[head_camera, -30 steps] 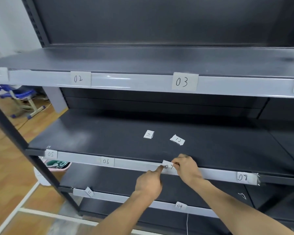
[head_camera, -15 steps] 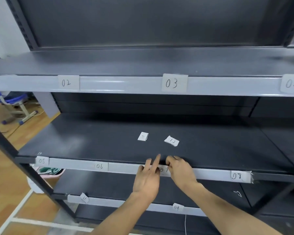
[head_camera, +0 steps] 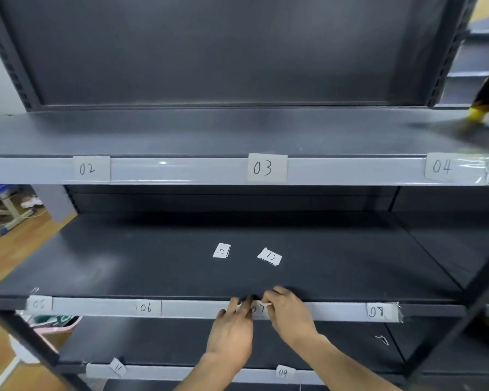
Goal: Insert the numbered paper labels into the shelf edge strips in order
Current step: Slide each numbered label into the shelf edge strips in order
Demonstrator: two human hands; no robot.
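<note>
I counted three boards on the dark rack (head_camera: 237,66), each fronted by one grey edge strip (head_camera: 181,172). Nine labels sat in the strips. Two lay loose mid-frame, label 10 (head_camera: 221,251) and label 12 (head_camera: 270,256). At lower centre my left hand (head_camera: 232,331) pressed straight fingers on the middle strip (head_camera: 195,309) beside label 07 (head_camera: 258,309), and my right hand (head_camera: 290,314) pinched its right edge.

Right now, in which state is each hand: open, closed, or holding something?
Left hand: open, straight fingers pressing the edge strip beside label 07.
Right hand: closed, fingers pinching the right end of label 07.
</note>
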